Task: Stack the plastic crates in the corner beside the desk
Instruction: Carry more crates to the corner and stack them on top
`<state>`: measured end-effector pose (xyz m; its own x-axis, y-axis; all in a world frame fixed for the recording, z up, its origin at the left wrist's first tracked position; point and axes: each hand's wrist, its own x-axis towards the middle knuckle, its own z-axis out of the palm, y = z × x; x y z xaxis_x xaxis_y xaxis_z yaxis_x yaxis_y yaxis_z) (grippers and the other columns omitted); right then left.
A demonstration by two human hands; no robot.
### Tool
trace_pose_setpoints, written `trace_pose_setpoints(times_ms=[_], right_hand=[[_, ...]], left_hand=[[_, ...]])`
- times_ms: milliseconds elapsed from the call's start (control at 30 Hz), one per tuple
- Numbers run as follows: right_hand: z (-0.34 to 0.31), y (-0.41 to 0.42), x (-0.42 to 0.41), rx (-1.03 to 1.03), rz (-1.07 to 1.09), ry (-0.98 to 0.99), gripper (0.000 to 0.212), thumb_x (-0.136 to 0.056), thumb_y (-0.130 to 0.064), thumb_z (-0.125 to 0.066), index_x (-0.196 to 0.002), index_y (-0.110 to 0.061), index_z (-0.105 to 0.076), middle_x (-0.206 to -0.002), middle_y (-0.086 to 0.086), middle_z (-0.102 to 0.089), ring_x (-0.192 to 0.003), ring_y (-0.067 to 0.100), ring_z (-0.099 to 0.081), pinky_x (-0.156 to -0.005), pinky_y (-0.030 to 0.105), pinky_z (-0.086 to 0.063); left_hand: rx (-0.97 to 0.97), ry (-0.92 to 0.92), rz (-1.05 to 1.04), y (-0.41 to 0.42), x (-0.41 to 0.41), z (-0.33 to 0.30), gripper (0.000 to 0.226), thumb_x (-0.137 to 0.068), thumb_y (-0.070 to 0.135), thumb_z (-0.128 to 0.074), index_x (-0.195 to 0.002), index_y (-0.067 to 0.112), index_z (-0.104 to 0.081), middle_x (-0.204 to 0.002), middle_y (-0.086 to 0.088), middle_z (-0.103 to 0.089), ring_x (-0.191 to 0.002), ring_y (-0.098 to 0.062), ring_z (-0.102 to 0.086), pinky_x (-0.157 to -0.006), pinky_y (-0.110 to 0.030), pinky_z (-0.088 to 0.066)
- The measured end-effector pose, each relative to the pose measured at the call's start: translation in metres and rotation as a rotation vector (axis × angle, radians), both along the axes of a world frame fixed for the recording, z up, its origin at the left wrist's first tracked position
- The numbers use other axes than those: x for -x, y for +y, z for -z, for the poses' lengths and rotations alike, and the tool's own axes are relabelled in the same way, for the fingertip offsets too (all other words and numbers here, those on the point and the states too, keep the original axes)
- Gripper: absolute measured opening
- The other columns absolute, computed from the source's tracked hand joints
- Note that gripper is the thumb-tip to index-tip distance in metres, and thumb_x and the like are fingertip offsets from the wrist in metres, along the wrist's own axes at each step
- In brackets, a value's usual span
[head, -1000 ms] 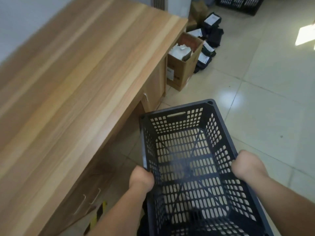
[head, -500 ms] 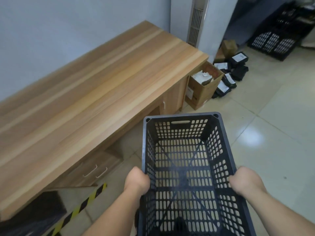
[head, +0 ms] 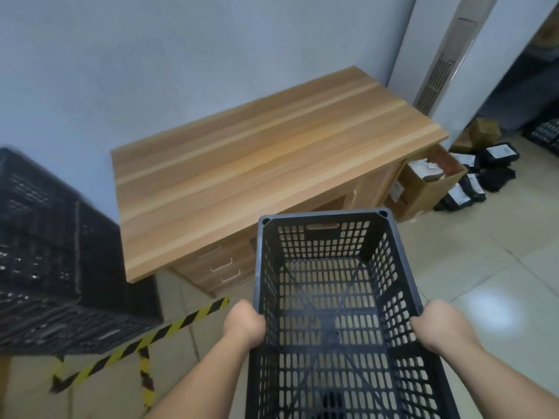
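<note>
The person is carrying one empty black crate [head: 332, 297] in the near centre, held off the floor with its open top facing up. The left hand [head: 243, 325] is curling closed over the crate's left rim and the right hand [head: 435, 326] is curling closed over the right rim, so both are gripping it firmly. At the far left, in the corner beside the wooden surface [head: 266, 164], a stack of black crates [head: 57, 267] is already standing; it is blurred, and I am judging at least two or three layers there, though the exact count cannot be told. The task is looking partly done: the stack is begun, and the carried crate is not yet on it, being well apart to its right. More dark crates [head: 544, 136] are showing at the far right edge, their number unclear, so further trips are likely remaining. One open cardboard box [head: 429, 182] is sitting just right of the surface, with several black packets [head: 484, 173] lying beside it, and yellow-black tape [head: 145, 337] is marking the floor near the stack.
</note>
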<state>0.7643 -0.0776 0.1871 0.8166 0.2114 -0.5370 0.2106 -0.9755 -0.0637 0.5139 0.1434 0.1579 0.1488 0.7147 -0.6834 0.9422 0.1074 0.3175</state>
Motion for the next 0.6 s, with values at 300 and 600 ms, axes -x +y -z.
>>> trace_pose_setpoints(times_ms=[300, 600], right_hand=[[-0.027, 0.030, 0.087, -0.046, -0.160, -0.005, 0.022, -0.089, -0.024, -0.062, -0.070, -0.013, -0.060, -0.071, 0.006, -0.064, -0.066, 0.025, -0.063, -0.056, 0.031, -0.050], [-0.063, 0.084, 0.170, -0.139, -0.368, 0.073, 0.019, -0.087, -0.027, -0.066, -0.079, -0.010, -0.062, -0.078, 0.008, -0.068, -0.072, 0.027, -0.068, -0.070, 0.040, -0.061]], left_hand=[[-0.042, -0.049, -0.167, -0.004, 0.120, -0.033, 0.016, -0.101, 0.014, -0.056, -0.106, 0.008, -0.070, -0.107, -0.013, -0.074, -0.099, -0.035, -0.071, -0.093, -0.049, -0.061], [-0.130, -0.034, -0.370, -0.008, 0.240, -0.077, 0.023, -0.097, 0.015, -0.057, -0.111, 0.005, -0.072, -0.108, -0.014, -0.072, -0.097, -0.035, -0.066, -0.082, -0.039, -0.055]])
